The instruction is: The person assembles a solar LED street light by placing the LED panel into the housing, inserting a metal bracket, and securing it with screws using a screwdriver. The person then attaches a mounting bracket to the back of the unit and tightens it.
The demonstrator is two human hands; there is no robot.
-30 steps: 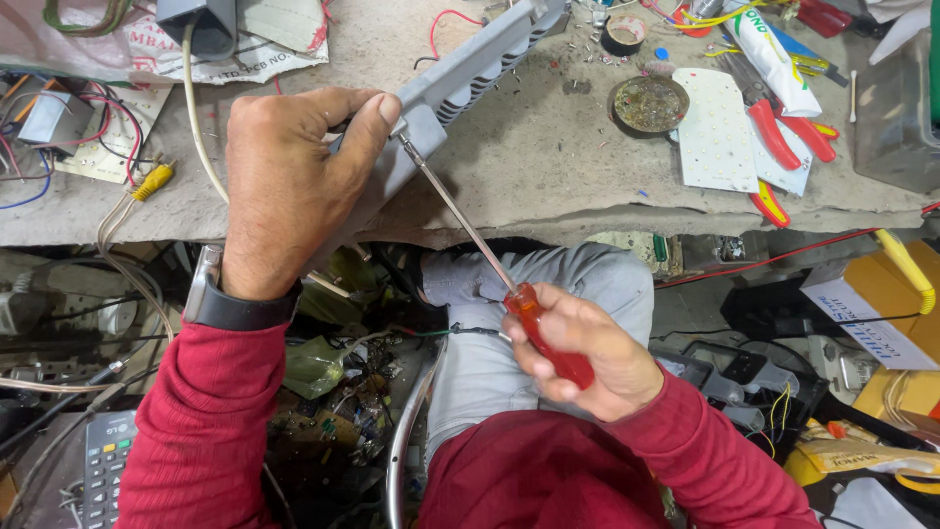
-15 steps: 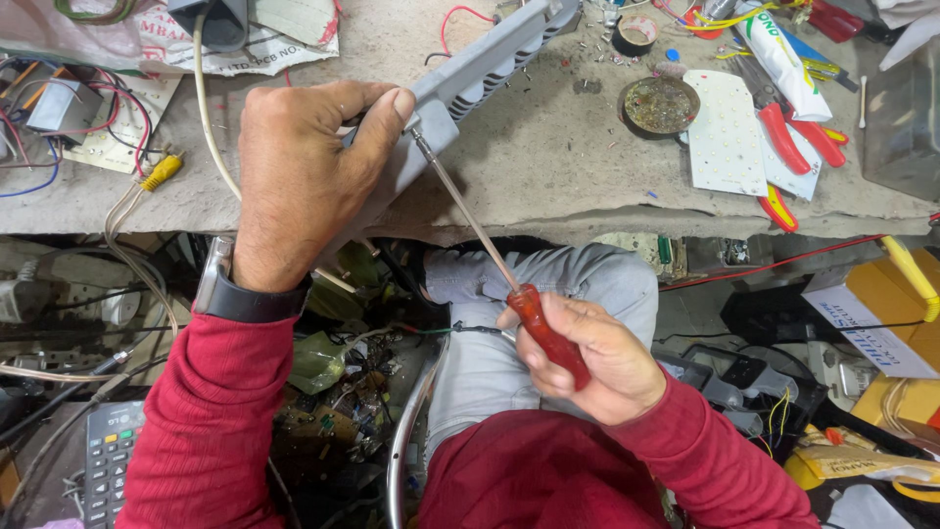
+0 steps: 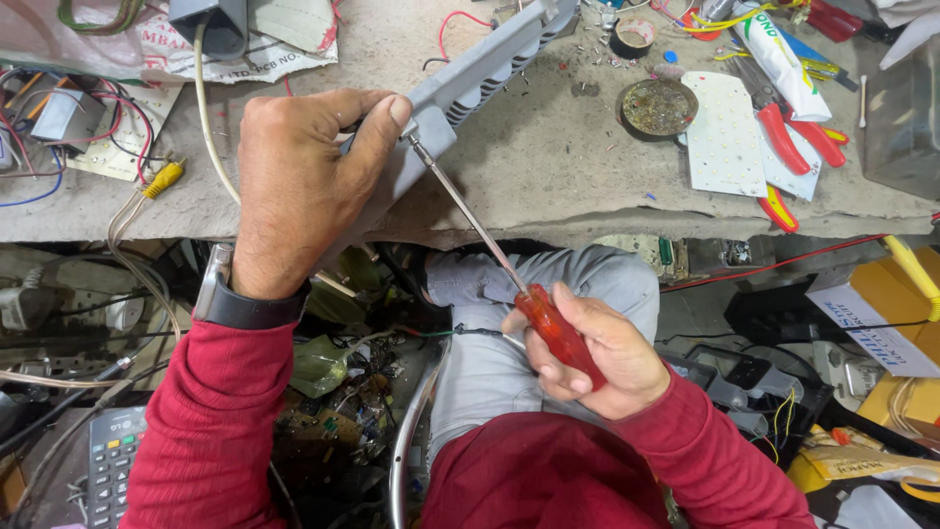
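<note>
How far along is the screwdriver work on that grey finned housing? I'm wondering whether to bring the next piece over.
Done: cannot tell; no removed screws or loose parts of it are clearly identifiable. In hand: the left hand pins the grey finned housing to the workbench, while the right hand holds the red-handled screwdriver, its tip at the housing's near corner. Left: the housing looks in one piece.

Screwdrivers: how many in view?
1. The red-handled screwdriver is in the right hand, tip on the grey casing that the left hand holds. Bench clutter may hide others.
</note>
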